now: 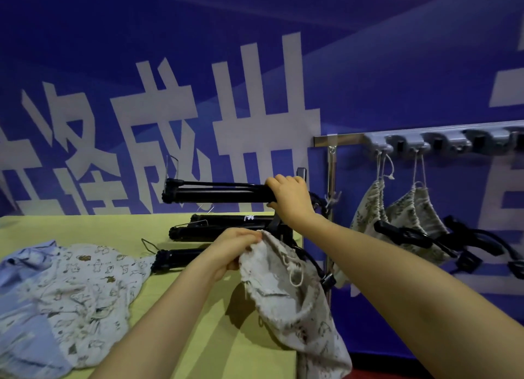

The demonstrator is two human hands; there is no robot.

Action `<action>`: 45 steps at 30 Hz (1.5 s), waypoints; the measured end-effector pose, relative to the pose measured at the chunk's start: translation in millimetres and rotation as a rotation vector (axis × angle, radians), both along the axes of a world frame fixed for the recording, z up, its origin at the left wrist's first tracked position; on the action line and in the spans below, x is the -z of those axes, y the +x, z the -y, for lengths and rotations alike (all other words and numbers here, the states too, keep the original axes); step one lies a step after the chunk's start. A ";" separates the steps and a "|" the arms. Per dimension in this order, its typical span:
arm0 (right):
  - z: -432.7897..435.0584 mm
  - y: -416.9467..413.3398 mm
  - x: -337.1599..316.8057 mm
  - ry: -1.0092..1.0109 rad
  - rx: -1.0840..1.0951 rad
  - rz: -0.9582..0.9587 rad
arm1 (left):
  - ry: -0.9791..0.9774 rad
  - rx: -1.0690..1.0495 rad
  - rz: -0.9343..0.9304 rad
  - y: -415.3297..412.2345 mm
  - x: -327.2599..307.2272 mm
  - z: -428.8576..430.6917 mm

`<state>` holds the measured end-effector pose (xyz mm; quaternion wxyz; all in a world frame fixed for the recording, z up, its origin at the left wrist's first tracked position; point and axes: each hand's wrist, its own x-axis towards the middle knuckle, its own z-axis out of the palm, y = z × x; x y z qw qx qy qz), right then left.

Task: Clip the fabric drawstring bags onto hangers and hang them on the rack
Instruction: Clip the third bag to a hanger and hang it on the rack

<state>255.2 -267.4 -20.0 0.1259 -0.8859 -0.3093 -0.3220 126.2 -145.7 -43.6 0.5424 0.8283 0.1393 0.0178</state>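
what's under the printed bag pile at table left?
A light blue fabric sticks out beneath the printed bags, lying on the yellow table. Whatever else lies under the pile is covered.

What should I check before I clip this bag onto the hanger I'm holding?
1. Left hand has the bag by its top edge: ok, the fingers pinch the gathered opening.
2. Right hand has a firm hold on the black hanger: ok, the fingers wrap round one end.
3. Bag top raised to the hanger: not ok, it hangs below the hanger, apart.
4. Hanger's clips open and facing the bag: cannot tell, they are not visible.
5. Drawstring out of the way: not ok, it dangles loose down the front.
6. Free hook on the rack: ok, the hooks to the right of the two hung bags look bare.
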 end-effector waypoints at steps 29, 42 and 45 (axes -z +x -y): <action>74.6 -84.4 40.5 0.482 -0.238 -0.439 | -0.812 -0.631 0.238 29.3 -8.7 86.0; 56.1 -52.9 9.3 1.927 -0.605 -1.297 | -0.388 -0.125 0.233 17.7 -1.0 75.9; 69.5 -45.2 -11.6 2.015 -0.638 -1.104 | -0.183 0.014 0.241 13.1 3.6 70.5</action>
